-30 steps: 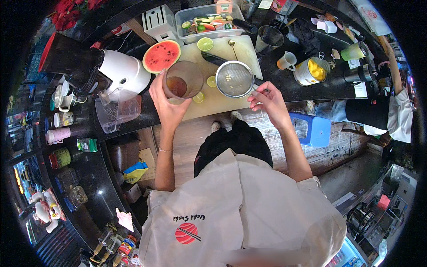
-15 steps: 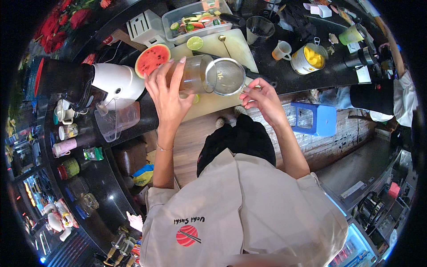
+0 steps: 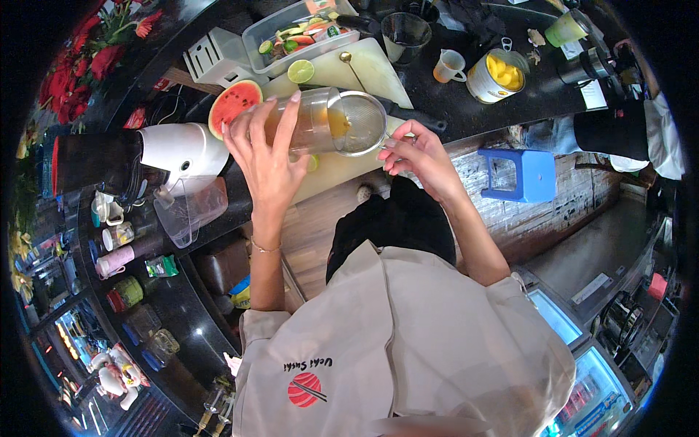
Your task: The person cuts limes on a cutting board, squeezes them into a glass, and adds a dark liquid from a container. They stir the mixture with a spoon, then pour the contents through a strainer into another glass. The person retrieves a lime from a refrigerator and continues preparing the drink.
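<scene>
My left hand [image 3: 268, 160] wraps round a clear cylindrical container [image 3: 312, 116], tipped on its side with its mouth toward the right. Cloudy yellow-orange liquid [image 3: 337, 122] shows at that mouth, over a round fine-mesh strainer [image 3: 366, 120]. Pinched in the fingers of my right hand [image 3: 422, 156] is the strainer's handle. Whatever sits beneath the mesh is hidden. Behind and below both lies a pale cutting board [image 3: 378, 73], bearing a lime half [image 3: 301, 71] and a long-handled gold spoon [image 3: 352, 65]. Part of another lime piece [image 3: 313, 162] peeks out beneath the container.
A halved watermelon [image 3: 237, 103] and a white appliance [image 3: 186, 149] stand left of my hand. Farther back are a plastic tub of fruit scraps [image 3: 302, 36] and a dark-handled knife [image 3: 419, 113]. An open can of yellow fruit [image 3: 495, 76] and a small jug [image 3: 449, 67] stand right.
The container's mouth now overlaps the strainer more, and more yellow liquid shows there. My whole view has shifted slightly. Both hands keep their holds.
</scene>
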Demonstrator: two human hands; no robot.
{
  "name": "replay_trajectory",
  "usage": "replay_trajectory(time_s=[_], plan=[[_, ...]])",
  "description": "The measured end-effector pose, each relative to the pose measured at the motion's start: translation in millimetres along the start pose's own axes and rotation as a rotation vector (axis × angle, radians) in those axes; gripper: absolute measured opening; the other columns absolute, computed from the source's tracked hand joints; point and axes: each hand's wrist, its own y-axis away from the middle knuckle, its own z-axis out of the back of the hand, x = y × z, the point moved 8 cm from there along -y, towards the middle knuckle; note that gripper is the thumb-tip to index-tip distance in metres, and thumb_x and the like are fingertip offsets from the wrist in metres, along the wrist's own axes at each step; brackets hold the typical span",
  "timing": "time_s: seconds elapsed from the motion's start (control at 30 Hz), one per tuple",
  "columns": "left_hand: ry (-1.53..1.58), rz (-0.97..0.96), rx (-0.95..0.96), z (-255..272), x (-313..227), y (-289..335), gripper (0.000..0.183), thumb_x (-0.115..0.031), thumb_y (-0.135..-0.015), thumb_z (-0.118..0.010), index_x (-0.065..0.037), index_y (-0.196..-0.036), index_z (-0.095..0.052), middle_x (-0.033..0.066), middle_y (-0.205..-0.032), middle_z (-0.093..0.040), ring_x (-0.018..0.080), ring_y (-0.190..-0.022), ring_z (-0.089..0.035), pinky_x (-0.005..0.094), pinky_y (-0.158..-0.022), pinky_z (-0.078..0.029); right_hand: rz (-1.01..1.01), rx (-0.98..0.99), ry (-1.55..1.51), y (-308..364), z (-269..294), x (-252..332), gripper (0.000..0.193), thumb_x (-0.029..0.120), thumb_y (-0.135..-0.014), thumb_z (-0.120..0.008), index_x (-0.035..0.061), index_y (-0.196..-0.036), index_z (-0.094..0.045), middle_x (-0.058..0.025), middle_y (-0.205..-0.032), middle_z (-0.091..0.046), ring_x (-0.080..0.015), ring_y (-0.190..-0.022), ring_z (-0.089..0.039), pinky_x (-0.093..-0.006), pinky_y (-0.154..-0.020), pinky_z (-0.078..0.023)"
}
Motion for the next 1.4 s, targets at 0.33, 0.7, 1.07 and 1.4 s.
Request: replay_trajectory(time_s=[0.33, 0.7, 1.07, 1.4], plan=[[-0.024, -0.015, 0.044, -1.5, -3.3, -3.4, 0.089, -0.009, -0.057, -0.08, -0.032, -0.139, -0.055, 0.0031, -0.134, -0.048, 0.0292, -0.125, -0.041, 0.0581, -0.114, -0.022, -0.005, 0.004, -0.011, 0.0, -0.1, 0.3, 0.012, 0.008, -0.096, -0.06, 0.0045, -0.101, -0.049, -0.0161, -0.09, -0.07, -0.0168, -0.072, -0.068, -0.0268, -0.064, -0.057], [-0.078, -0.035, 0.049, -3.2, -4.6, -4.1, 0.087, -0.014, -0.059, -0.079, -0.032, -0.14, -0.053, 0.0039, -0.132, -0.05, 0.0275, -0.128, -0.042, 0.0591, -0.117, -0.017, -0.004, 0.007, -0.001, 0.3, 0.1, -0.2, 0.01, 0.007, -0.096, -0.057, 0.006, -0.101, -0.049, -0.0163, -0.093, -0.07, -0.0159, -0.073, -0.067, -0.0272, -0.067, -0.056], [-0.08, -0.026, 0.083, -1.2, -8.1, -6.2, 0.091, -0.008, -0.057, -0.081, -0.033, -0.14, -0.053, 0.0032, -0.135, -0.046, 0.0294, -0.125, -0.04, 0.0558, -0.114, -0.024, -0.007, 0.016, -0.007, 1.0, -1.0, 0.2, 0.01, 0.007, -0.096, -0.057, 0.0059, -0.101, -0.049, -0.0163, -0.094, -0.069, -0.0156, -0.074, -0.067, -0.0269, -0.067, -0.056], [-0.101, -0.041, 0.07, -1.4, -9.3, -7.8, 0.09, -0.007, -0.058, -0.08, -0.034, -0.14, -0.054, 0.0032, -0.135, -0.047, 0.0293, -0.125, -0.041, 0.0568, -0.115, -0.023, -0.002, 0.013, 0.002, 1.2, -2.1, 1.8, 0.009, 0.007, -0.097, -0.056, 0.0056, -0.102, -0.049, -0.0164, -0.094, -0.069, -0.0156, -0.075, -0.067, -0.0267, -0.067, -0.057]])
